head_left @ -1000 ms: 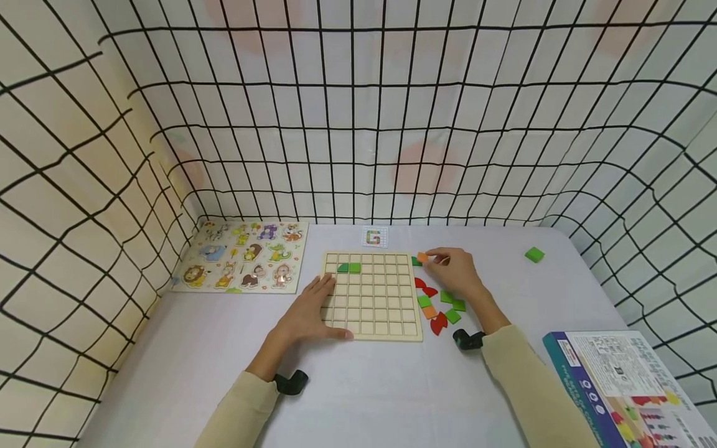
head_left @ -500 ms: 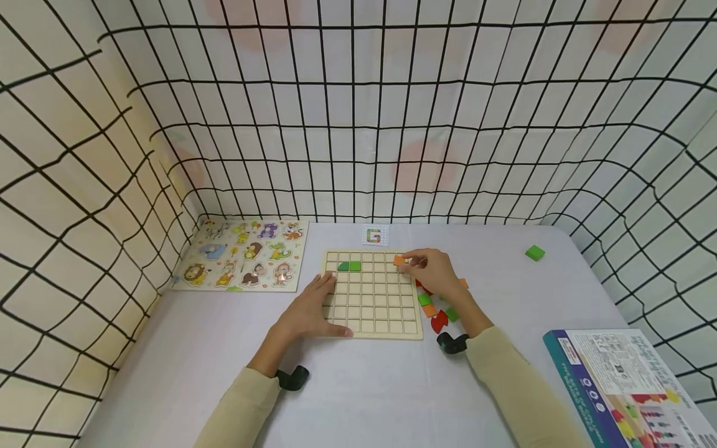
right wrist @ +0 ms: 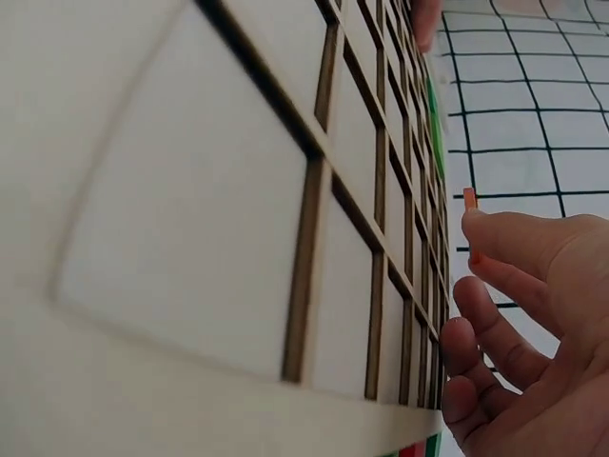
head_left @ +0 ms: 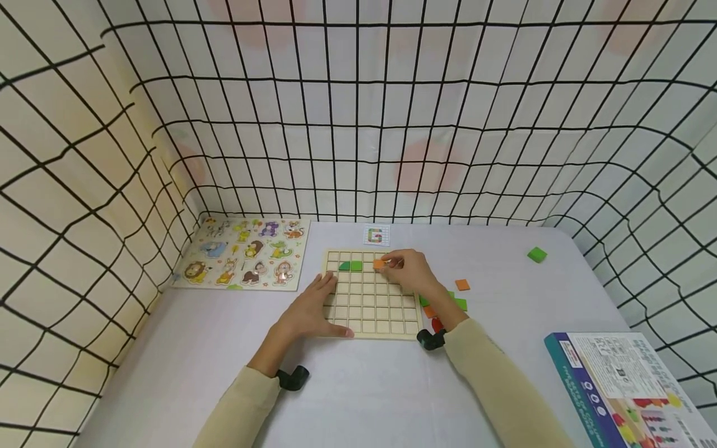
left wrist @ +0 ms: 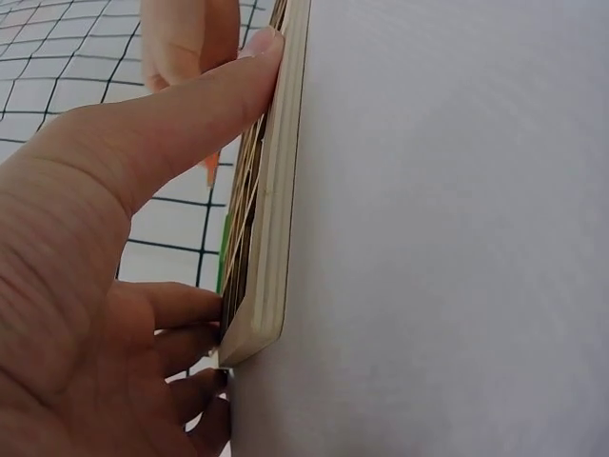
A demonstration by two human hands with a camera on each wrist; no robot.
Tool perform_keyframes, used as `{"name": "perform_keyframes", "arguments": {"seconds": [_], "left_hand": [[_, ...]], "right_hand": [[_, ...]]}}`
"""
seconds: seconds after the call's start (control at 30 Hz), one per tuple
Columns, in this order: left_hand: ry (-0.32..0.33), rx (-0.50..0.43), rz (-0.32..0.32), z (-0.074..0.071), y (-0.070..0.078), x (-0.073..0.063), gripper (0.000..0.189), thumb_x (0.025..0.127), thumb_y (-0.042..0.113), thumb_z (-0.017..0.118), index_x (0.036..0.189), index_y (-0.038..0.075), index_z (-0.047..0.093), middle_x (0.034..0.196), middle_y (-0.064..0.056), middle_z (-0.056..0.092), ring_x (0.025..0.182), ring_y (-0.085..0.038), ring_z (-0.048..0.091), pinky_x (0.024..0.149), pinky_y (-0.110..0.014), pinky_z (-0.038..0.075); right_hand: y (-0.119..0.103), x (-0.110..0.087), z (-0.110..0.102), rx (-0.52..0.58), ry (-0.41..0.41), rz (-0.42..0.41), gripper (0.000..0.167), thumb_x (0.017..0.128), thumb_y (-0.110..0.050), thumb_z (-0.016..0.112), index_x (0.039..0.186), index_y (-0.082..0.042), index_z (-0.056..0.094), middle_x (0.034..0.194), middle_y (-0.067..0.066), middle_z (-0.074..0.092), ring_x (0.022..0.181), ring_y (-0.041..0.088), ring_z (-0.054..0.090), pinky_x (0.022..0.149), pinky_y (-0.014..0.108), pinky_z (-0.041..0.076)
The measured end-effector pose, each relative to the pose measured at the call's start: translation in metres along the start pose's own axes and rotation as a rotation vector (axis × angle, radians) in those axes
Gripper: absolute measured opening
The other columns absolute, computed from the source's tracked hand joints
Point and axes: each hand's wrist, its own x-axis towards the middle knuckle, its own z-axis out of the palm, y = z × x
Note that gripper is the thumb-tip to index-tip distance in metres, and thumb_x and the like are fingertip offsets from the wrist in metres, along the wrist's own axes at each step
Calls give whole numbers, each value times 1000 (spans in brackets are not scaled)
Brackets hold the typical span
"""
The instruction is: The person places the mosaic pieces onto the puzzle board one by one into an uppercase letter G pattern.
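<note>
A gridded wooden board [right wrist: 190, 209] is seen obliquely, its square cells receding toward the upper right, where a green piece [right wrist: 436, 129] shows. At right, the right hand [right wrist: 533, 324] pinches an orange piece [right wrist: 470, 200], seen edge-on, before black mesh [right wrist: 549, 149] over a pale backdrop.

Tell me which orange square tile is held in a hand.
The orange square tile pinched by the right hand over the pale wooden grid board; the other two visible orange tiles lie on the white tabletop, right of the board.
</note>
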Motion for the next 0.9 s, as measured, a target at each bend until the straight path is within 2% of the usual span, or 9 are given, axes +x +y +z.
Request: {"name": "perform_keyframes", "arguments": {"seconds": [0.33,0.9], "left_hand": [[0,21,-12,1,-1,2,132,63,64,91,165,12,25,173,-5,16,162,-31,10,128,-55,23],[8,16,13,2,-3,2,130,65,64,90,164,10,26,173,-6,17,161,-34,10,127,-58,23]], "right_hand": [[-5,9,14,-69,14,-13,34,95,-26,74,126,-12,75,93,2,69,80,17,56,72,29,46],[-9,11,19,-94,-16,-23,34,96,-27,74,127,-13,75,89,2,65,76,17,52,67,29,44]]}}
